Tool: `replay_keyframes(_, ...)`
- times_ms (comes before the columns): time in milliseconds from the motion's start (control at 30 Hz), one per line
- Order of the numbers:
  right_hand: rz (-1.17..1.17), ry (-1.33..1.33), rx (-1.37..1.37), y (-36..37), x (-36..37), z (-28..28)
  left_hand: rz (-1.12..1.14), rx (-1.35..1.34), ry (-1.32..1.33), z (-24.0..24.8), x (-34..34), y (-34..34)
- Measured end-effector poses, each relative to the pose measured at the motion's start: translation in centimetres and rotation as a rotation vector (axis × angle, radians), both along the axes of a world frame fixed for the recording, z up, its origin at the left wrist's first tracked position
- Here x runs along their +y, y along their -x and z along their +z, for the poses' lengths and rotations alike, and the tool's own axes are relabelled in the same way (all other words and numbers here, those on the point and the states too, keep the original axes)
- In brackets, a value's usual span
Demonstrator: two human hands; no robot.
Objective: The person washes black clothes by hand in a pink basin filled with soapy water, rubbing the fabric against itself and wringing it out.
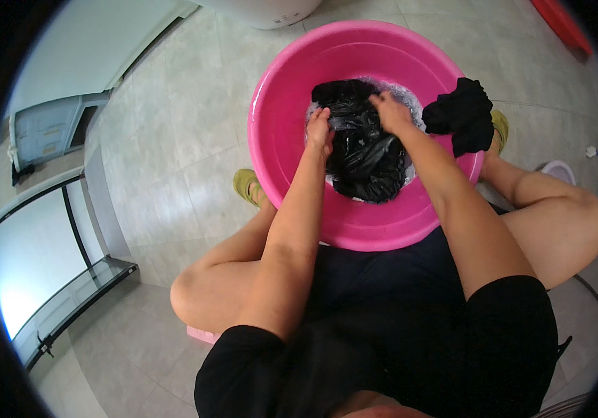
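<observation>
Wet black cloth (pixel 369 157), bunched and creased with a slick shine, lies in the bottom of the pink basin (pixel 362 233); long axis runs from the basin's far side toward its near side, near end slanting a little to the right; folds hide which end is which, so no telling which way it points; pale suds (pixel 408 96) ring it inside the basin, thickest toward the far right.

Left hand (pixel 320 132) at the cloth's left edge, inside the basin, fingers bent against the fabric; whether they grip it or only press, cannot tell; right hand (pixel 391 113) over the cloth's far right edge, fingers reaching inward and blurred, contact unclear; hands apart from each other, cloth between them; both forearms cross the basin's near rim.

Second black cloth (pixel 461 117) hangs over the basin's right rim, crumpled; green shoes flank the basin, one (pixel 246 187) just left of it, the other (pixel 500 130) just right; person sits on the basin's near side, knees spread, in black short sleeves.

Farther out: white rounded container (pixel 264 8) beyond the basin; small white scrap (pixel 592 151) well right of it; red object (pixel 562 26) to its far right; glass-panelled frame (pixel 48 258) well left of it; grey tiled floor (pixel 191 132) all about the basin.
</observation>
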State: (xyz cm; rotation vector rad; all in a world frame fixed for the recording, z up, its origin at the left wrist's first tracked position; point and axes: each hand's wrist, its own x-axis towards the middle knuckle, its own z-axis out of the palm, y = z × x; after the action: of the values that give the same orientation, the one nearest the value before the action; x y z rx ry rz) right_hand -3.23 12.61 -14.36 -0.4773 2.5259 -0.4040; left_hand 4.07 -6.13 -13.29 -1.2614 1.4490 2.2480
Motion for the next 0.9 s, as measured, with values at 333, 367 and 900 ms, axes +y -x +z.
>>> replay_keyframes(333,-0.246,0.975,-0.155,-5.3,-6.3,9.6,0.190,0.041,-0.737,2.9,-0.1,0.3)
replay_keyframes(367,-0.186,1.013,-0.065,-7.2,-6.8,11.6,0.174,0.148,-0.687,3.2,0.0,0.4)
replay_keyframes(900,-0.357,0.791,0.491,-11.1,-6.8,13.8,0.156,0.355,-0.839,6.0,4.3,-0.3)
